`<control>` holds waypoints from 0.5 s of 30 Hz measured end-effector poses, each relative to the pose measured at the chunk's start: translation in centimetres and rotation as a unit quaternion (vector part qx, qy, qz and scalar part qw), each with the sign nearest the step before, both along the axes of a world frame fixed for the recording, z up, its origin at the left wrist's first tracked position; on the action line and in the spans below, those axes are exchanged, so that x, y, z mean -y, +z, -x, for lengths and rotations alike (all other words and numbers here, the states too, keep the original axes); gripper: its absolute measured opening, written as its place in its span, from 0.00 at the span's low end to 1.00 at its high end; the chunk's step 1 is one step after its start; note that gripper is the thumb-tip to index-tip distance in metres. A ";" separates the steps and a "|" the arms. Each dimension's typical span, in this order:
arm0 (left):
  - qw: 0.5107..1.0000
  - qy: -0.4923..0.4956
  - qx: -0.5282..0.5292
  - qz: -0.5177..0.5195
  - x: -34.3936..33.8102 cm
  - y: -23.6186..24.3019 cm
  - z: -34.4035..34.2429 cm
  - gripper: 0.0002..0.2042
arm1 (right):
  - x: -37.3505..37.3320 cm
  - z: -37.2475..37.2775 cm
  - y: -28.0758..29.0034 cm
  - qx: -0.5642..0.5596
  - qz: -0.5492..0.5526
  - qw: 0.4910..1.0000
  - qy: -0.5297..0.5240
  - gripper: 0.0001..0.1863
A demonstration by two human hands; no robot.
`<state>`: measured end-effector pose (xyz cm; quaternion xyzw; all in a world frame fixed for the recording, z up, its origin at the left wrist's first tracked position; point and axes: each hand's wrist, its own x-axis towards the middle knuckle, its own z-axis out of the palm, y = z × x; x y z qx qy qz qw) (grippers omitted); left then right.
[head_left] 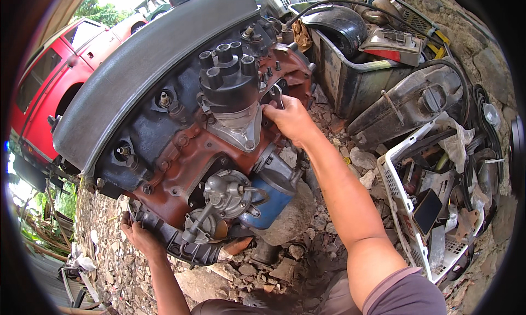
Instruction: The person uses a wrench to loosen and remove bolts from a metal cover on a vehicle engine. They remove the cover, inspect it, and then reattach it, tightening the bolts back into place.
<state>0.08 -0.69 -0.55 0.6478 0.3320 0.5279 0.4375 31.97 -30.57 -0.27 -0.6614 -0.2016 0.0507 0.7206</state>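
The engine [183,150] is occupying the middle of the stony ground [104,244], its long grey cover [164,68] lying along the upper left side; what is supporting it underneath is not showing clearly. The right hand [287,118] is reaching in beside the black cap [233,87] with its socket tubes; its fingers are grasping a slim metal piece [280,97], whose exact kind cannot be told. The left hand [141,238] is touching the near left end of the engine, at the black ribbed casing [183,248]; its fingers are curling at the rim, but whether they are gripping it cannot be told. A round metal pump [227,193] is sitting on the near side of the block, and a blue canister [268,205] is standing just beside it. Toward the ground's right edge, a white crate [397,197] is holding mixed parts and a dark phone [427,212]; a grimy tub [342,87] is standing beyond it. A red car [49,93] is standing past the ground's far left edge.
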 end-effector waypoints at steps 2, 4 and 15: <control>1.000 -0.001 -0.012 -0.006 0.8 0.6 -0.2 0.25 | 0.5 -0.3 -0.1 0.114 0.097 0.988 -0.047 0.12; 1.000 0.002 -0.017 -0.011 0.8 0.7 0.1 0.25 | 1.1 0.5 1.0 0.165 0.135 0.976 -0.048 0.12; 0.995 -0.038 0.063 0.073 1.7 1.3 -0.5 0.24 | 2.5 -0.5 0.3 0.277 0.172 0.945 -0.015 0.15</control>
